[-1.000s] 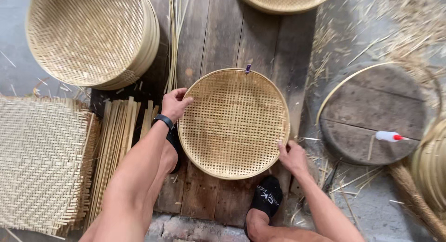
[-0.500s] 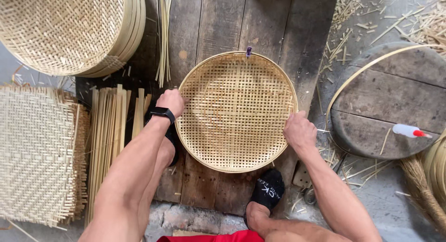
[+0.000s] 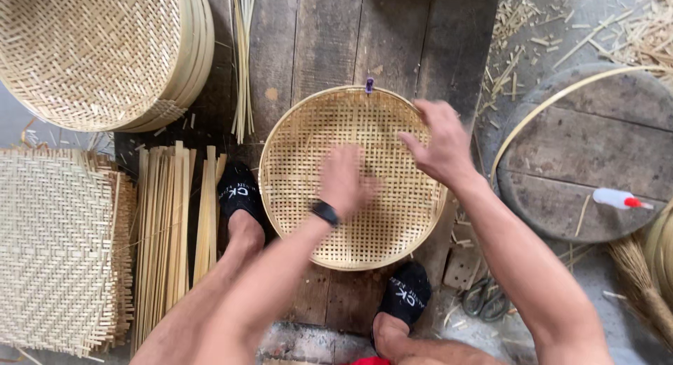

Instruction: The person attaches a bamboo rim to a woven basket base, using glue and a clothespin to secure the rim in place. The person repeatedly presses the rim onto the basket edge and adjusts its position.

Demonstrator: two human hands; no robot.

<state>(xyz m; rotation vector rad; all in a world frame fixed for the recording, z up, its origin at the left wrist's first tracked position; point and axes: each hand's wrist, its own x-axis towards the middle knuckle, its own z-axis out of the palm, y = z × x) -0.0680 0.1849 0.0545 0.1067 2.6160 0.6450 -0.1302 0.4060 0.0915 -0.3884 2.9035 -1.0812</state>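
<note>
Round woven bamboo tray (image 3: 350, 218): shallow, pale yellow, open lattice weave with a bound rim. Lies flat, hollow side up, on the dark wooden boards (image 3: 329, 43). A small purple clip (image 3: 369, 85) sits on its far rim. Weave appears intact where visible.

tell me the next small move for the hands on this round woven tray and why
Probably press the weave down flat with the left hand, which lies blurred on the middle of the round woven tray. The right hand rests open near the far rim beside a small purple clip, so it looks placed to steady the rim.
</note>
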